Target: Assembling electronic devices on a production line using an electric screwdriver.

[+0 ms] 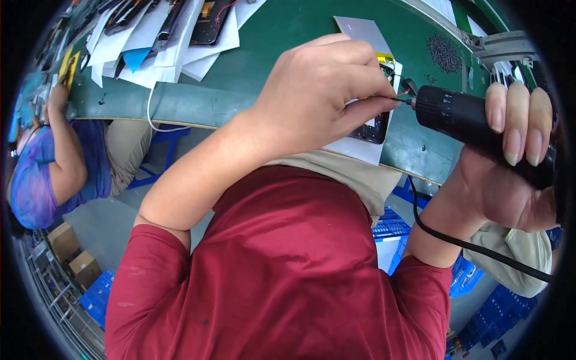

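Observation:
My right hand [516, 126] is wrapped round a black electric screwdriver [453, 111], held almost level and pointing left. My left hand [333, 87] is closed in a pinch, thumb and forefinger meeting on the thin dark screwdriver bit [406, 101]. A screw between those fingertips, if there is one, cannot be made out. Under and behind the left hand lies an opened black device [376, 133], like a phone, on a white sheet [360, 151] at the table's near edge; my hand covers much of it. A small black part on a red wire [409, 86] shows behind the bit.
A silver-grey flat panel [363, 33] lies beyond the device. Farther right is a pile of small black screws or similar bits [444, 53] on the green table [270, 42]. Phone parts and papers [165, 45] spread at left. Another person [54, 156] sits at far left.

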A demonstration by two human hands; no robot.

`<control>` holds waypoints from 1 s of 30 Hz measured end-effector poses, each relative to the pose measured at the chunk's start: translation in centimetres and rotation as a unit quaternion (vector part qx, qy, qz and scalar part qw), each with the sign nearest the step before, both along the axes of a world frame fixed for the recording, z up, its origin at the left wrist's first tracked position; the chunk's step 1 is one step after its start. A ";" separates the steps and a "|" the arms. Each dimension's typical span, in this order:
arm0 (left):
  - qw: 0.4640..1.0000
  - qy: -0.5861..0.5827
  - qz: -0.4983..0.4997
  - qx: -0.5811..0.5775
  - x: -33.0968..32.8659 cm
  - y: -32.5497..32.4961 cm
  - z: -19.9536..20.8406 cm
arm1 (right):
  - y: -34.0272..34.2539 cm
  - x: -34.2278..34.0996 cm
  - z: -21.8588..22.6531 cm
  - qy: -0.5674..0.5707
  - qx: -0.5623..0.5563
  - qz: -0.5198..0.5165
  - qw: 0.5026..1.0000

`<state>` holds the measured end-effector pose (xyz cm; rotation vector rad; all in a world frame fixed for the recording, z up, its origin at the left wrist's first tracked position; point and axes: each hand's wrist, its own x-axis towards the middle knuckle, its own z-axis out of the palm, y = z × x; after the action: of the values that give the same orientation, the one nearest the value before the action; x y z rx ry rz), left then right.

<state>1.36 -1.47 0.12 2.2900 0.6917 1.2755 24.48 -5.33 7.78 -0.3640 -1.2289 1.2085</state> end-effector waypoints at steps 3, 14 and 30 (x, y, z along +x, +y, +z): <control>1.000 0.014 0.000 0.017 -0.2 0.1 0.0 | -0.2 0.4 -0.1 -0.004 -0.002 -0.007 1.000; 0.999 0.035 -0.007 0.005 0.0 0.3 -0.1 | -0.3 0.2 0.0 -0.024 -0.005 -0.022 0.999; 0.992 0.054 0.066 -0.088 -2.2 -2.0 -0.8 | 2.1 -5.4 0.1 -0.036 -0.008 0.021 0.999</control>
<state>-0.82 -3.42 -0.69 2.2106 0.9685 1.1047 19.09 -3.26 7.89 -0.3987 -1.2950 1.2511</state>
